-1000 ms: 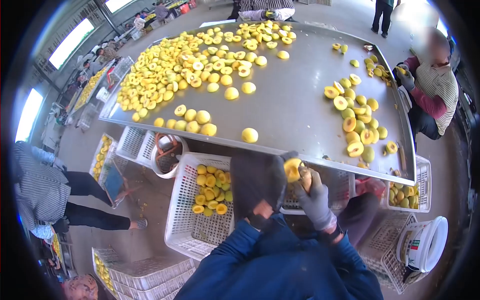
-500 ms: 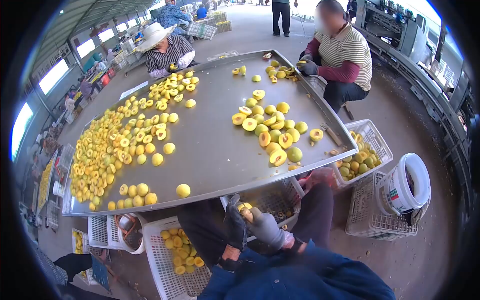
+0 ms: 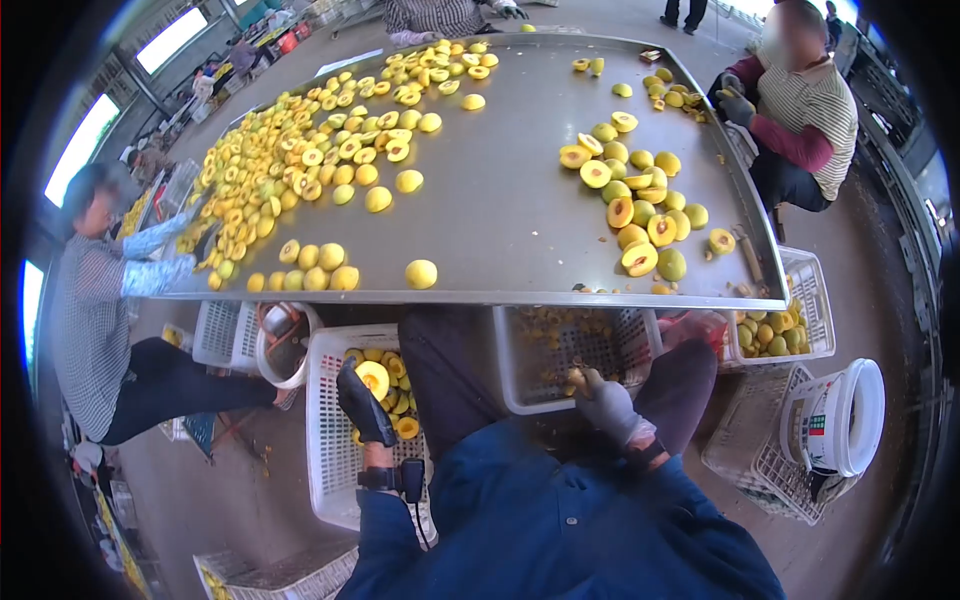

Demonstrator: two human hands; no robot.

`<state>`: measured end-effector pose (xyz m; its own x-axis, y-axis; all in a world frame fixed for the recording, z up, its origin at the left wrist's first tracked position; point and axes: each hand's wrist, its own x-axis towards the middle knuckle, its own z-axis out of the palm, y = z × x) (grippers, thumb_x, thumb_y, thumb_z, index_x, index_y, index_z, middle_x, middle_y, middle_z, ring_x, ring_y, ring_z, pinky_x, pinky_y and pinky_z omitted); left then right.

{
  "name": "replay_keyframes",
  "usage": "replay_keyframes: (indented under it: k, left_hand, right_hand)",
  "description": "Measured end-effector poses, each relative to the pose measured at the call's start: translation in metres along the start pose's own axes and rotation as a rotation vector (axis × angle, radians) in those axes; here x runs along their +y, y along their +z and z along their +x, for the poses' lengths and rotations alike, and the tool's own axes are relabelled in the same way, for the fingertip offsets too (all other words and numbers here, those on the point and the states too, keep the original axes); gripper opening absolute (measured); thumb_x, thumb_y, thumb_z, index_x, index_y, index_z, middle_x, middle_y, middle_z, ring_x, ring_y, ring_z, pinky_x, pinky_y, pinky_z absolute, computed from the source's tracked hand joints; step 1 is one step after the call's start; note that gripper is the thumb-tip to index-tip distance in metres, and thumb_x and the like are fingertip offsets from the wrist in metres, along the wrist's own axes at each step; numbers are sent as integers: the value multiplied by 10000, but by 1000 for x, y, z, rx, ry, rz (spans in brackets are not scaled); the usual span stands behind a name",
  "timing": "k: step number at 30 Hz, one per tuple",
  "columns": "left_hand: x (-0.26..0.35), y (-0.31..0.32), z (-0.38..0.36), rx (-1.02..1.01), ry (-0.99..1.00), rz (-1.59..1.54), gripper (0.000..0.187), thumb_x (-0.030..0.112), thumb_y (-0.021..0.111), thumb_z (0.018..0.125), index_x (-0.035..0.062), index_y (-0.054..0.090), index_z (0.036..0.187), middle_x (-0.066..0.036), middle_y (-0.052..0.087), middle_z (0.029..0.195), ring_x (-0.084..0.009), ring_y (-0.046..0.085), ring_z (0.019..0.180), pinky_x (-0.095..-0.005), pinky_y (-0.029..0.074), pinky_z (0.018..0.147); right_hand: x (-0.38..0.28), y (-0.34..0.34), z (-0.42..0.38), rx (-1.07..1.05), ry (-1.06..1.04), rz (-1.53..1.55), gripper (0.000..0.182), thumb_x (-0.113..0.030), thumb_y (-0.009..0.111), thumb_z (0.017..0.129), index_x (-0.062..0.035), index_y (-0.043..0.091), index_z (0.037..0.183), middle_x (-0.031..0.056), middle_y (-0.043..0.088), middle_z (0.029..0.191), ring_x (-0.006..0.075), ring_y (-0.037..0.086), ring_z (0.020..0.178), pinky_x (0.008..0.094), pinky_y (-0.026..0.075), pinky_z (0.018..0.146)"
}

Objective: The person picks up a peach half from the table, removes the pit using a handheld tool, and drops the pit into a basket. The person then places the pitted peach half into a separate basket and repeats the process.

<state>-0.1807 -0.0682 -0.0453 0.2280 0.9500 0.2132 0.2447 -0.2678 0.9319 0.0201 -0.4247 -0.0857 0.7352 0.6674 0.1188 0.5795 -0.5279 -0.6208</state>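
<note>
My left hand (image 3: 366, 408), in a black glove, is over a white crate (image 3: 322, 440) of yellow peach halves. A peach half (image 3: 373, 380), cut face up, rests against its fingers. The crate's other peach halves (image 3: 400, 400) lie just beyond it. My right hand (image 3: 608, 405), in a grey glove, is closed above my lap, near the front of a crate (image 3: 520, 390) with scraps in it. Something small and brownish shows at its fingertips; I cannot make out what it is.
A metal table (image 3: 480, 200) bears a large pile of peach halves (image 3: 290, 170) and a smaller group (image 3: 640, 210). A wooden-handled tool (image 3: 748, 255) lies near its right edge. Co-workers sit at left (image 3: 105, 300), right (image 3: 800, 120) and far side. A white bucket (image 3: 830, 420) stands right.
My hands, together around a fruit before, have parted. The left moved left over the crate with a peach half; the right moved right. The view tilted down, and a person at left came into view.
</note>
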Motion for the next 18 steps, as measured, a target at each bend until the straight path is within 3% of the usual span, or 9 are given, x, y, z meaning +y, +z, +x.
replay_keyframes:
  k: [1,2,4,7,8,12,14,17,18]
  left_hand:
    - [-39,-19,13,-6,58,111,443,325,431,1016,-46,585,1203,-160,625,1183,-288,580,1107,-357,428,980]
    - [-52,-32,18,-49,-76,300,451,338,470,1001,-39,567,1227,-206,608,1195,-329,563,1136,-386,422,995]
    - [-93,-52,30,-5,201,776,431,307,545,960,-25,557,1235,-240,575,1225,-365,532,1170,-427,413,1010]
    - [-49,-21,58,-34,407,542,434,229,654,875,-3,561,1230,-224,547,1251,-384,501,1195,-465,404,1016]
    - [-19,3,63,-80,514,541,432,238,657,873,7,565,1226,-219,543,1250,-378,504,1190,-462,407,1014]
    - [51,100,88,-306,796,705,480,350,687,835,57,577,1200,-193,512,1253,-372,515,1160,-453,443,977]
    - [75,144,98,-552,600,894,572,442,701,802,71,569,1217,-195,527,1194,-356,518,1146,-476,458,959]
    - [78,190,121,-889,414,1114,667,502,703,774,74,549,1262,-228,479,1323,-395,478,1227,-493,439,998]
    - [70,197,125,-879,401,1070,689,492,710,770,66,538,1284,-259,403,1430,-419,414,1308,-494,411,1040]
  right_hand:
    - [5,1,-3,-3,8,16,213,-222,628,875,-109,525,1023,204,616,648,407,620,583,522,470,512]
    - [13,4,-7,-39,-1,-21,204,-239,625,879,-102,535,1000,201,610,623,406,619,574,522,471,510]
    - [27,14,-9,-65,-8,-106,206,-273,618,888,-88,555,955,193,597,575,404,618,557,522,473,504]
    - [17,10,-5,-6,-75,-129,186,-285,563,930,-100,567,938,174,561,527,395,590,491,511,463,469]
    - [18,14,-3,15,-170,-169,172,-277,559,930,-105,567,942,164,549,514,392,585,481,505,463,466]
    - [8,27,-2,11,-73,-91,129,-250,579,904,-138,573,969,141,536,499,372,590,475,500,460,455]
    - [5,26,-5,0,-110,-77,118,-238,585,891,-156,571,976,135,538,497,361,592,469,496,454,444]
    - [1,22,-22,76,-19,-181,175,-221,606,851,-155,563,1008,141,560,535,372,595,488,490,449,451]
    - [1,24,-24,80,-7,-202,198,-215,613,838,-154,560,1018,143,567,548,375,596,494,487,448,453]
